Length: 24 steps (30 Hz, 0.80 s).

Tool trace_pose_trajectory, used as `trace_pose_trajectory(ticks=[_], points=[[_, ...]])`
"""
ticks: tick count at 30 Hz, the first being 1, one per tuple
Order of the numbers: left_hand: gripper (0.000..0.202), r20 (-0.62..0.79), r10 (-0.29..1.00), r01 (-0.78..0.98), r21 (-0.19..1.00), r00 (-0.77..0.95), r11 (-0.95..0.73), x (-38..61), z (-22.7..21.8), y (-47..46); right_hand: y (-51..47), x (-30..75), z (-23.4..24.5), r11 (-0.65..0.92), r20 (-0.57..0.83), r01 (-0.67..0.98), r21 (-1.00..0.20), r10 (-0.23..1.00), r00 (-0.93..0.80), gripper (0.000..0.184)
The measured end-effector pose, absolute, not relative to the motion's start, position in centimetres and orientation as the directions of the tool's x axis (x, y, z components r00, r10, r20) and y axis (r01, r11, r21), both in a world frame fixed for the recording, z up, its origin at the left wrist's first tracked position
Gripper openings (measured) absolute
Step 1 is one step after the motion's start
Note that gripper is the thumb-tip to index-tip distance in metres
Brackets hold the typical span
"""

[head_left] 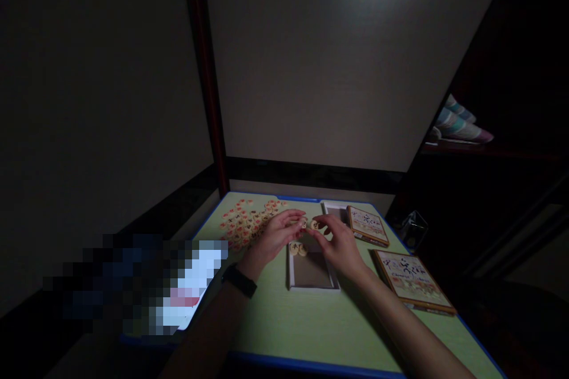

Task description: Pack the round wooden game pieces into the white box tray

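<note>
Above the far end of an open box tray (311, 271), my two hands are close together. My left hand (281, 231), with a dark band on its wrist, pinches a round Chinese chess piece (304, 224). Between the thumb and fingers of my right hand (336, 241) is another Chinese chess piece (315, 224) with a dark character. Two more dark-marked pieces (295, 248) lie side by side in the tray's far left corner. Left of my left hand, many loose pieces (240, 228) with red and dark characters are spread on the table.
The green table (284, 331) has a blue edge. Two Chinese chess box lids (411, 277) lie on the right. A second tray (336, 211) sits at the back, partly under the farther lid. A bright, pixelated screen (195, 281) is at the left edge. Walls rise behind.
</note>
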<state>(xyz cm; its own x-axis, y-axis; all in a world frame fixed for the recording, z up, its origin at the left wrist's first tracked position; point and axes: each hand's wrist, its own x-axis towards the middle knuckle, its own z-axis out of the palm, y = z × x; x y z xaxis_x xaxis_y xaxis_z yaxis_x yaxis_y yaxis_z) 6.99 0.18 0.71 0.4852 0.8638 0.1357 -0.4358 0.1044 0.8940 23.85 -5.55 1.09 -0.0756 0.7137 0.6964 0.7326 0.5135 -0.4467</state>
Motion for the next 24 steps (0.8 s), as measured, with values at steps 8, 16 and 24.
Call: trace_pose_trajectory(ticks=[8,16,24], points=[[0.040,0.137,0.852,-0.460,0.878,0.506,0.132,6.9,0.3,0.4,-5.6,23.4,0.8,0.564,0.722,0.707,-0.427,0.683,-0.109,0.018],[0.043,0.109,0.813,-0.391,0.908,0.571,0.153,6.5,1.1,-0.2,-5.9,23.1,1.1,0.652,0.745,0.659,-0.375,0.635,-0.204,0.015],[0.042,0.118,0.831,-0.263,0.964,0.543,0.035,6.3,1.1,0.4,-6.2,23.7,1.9,0.637,0.634,0.656,-0.404,0.712,-0.301,0.014]])
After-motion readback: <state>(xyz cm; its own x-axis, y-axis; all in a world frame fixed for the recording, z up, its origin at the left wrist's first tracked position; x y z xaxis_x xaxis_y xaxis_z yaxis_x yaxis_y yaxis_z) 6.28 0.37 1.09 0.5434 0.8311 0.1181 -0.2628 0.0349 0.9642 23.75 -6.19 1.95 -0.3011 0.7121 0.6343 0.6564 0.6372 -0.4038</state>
